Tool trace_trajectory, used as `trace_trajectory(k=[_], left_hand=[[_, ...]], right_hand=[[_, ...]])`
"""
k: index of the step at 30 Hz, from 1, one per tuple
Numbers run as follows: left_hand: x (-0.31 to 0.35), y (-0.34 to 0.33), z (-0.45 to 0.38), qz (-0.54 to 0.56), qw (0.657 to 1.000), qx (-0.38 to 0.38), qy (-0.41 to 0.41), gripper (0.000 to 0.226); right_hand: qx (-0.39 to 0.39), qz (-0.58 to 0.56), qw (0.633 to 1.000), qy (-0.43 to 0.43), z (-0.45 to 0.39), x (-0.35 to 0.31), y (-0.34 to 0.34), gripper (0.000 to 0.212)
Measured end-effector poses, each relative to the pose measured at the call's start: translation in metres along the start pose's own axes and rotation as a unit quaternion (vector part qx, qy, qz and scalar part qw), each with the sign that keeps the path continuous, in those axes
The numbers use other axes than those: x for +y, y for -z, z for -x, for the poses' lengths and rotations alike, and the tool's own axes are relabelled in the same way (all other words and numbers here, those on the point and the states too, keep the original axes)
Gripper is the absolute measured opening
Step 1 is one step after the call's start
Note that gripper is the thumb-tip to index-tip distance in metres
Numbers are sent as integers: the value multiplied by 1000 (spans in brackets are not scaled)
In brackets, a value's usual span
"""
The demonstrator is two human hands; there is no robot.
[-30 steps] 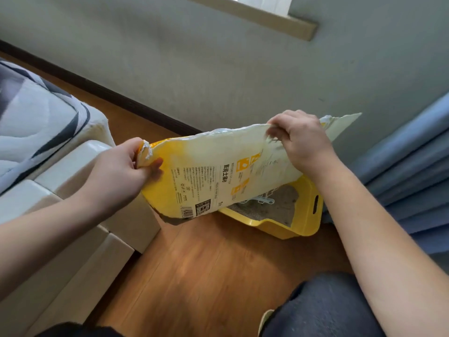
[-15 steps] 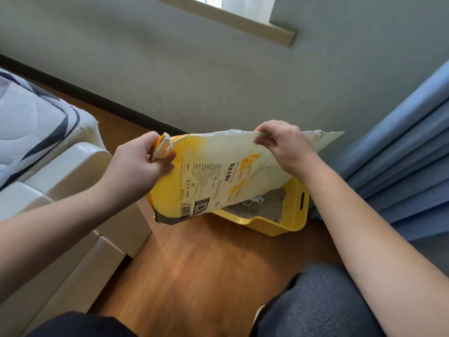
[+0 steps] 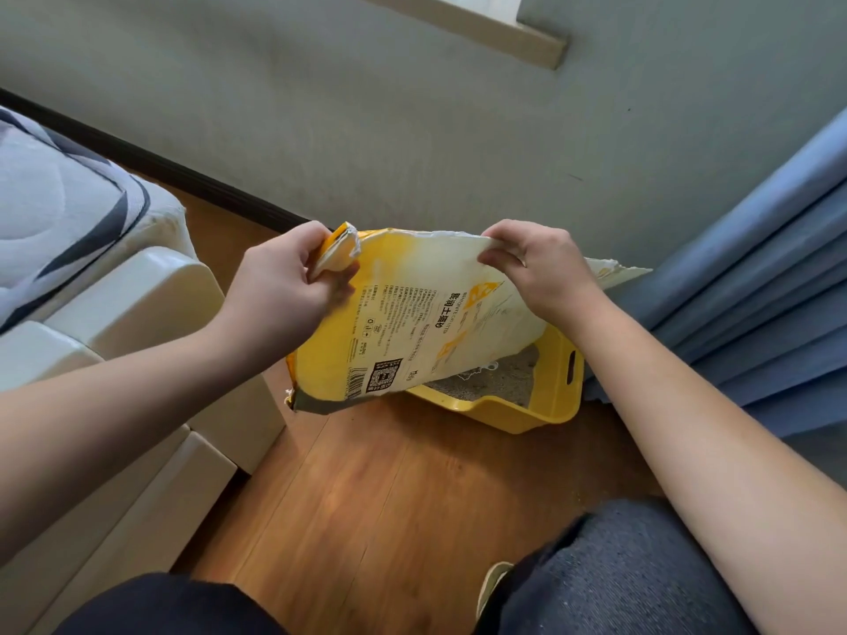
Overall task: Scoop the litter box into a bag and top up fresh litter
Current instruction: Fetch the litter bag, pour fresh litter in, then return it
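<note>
Yellow litter bag [image 3: 412, 323], one; left hand [image 3: 284, 286], right hand [image 3: 536, 272] grips clamped on it; one litter box [image 3: 554, 396].

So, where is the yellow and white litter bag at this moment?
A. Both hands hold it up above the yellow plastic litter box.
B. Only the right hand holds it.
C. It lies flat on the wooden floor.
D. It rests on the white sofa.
A: the left hand and right hand each pinch the upper edge of the yellow and white litter bag, which hangs over the yellow plastic litter box.
</note>
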State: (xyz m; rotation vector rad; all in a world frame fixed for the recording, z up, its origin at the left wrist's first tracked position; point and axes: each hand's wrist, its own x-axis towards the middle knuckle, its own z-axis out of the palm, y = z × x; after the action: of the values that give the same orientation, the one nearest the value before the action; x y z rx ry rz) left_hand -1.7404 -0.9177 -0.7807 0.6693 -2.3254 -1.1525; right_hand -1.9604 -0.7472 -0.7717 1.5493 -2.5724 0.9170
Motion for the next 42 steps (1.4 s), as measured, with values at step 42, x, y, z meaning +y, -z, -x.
trace_trajectory(k=[42], left_hand=[[-18,13,8,33,994,20,98,10]], right_hand=[[97,-84,989,-79,3,-19,10,14]])
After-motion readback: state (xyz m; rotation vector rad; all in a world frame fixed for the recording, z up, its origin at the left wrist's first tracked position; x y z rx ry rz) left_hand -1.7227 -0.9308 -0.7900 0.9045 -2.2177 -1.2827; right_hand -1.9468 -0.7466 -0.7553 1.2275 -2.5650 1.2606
